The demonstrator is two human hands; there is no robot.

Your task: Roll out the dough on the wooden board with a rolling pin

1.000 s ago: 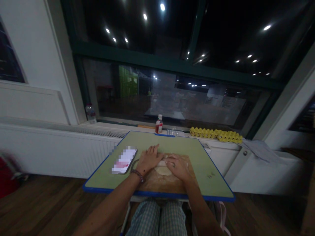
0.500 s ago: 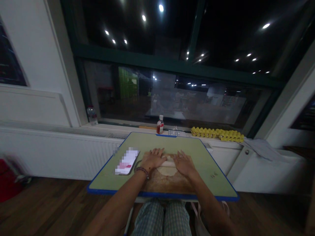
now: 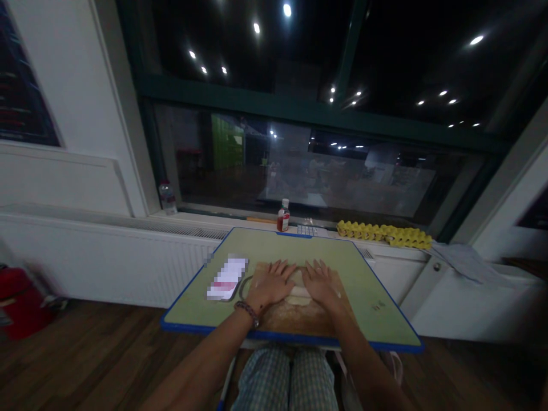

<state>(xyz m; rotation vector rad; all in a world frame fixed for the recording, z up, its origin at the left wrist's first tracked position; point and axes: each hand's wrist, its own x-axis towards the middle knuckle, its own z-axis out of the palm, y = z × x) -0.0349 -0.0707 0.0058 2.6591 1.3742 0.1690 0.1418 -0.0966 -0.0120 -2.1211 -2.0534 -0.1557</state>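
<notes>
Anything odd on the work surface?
Small dark marks sit on the green board, right of the wooden board. They are too small to identify. Nothing else stands out.

A pale lump of dough (image 3: 298, 295) is largely covered by the left hand (image 3: 270, 283) and the right hand (image 3: 323, 287), so its full shape cannot be seen. A smartphone (image 3: 227, 278) lying on the green, blue-edged bench (image 3: 385, 319) is pixelated beyond reading. A red rounded object (image 3: 19, 302) at the far left is blurred and runs close to the picture's edge. The label on a small bottle of red liquid (image 3: 283, 220) is too small to read, as are the dark marks (image 3: 377, 306) on the bench and a small silvery packet (image 3: 306, 230) beside the bottle. Both forearms (image 3: 201, 354) are cut off by the bottom edge.
</notes>
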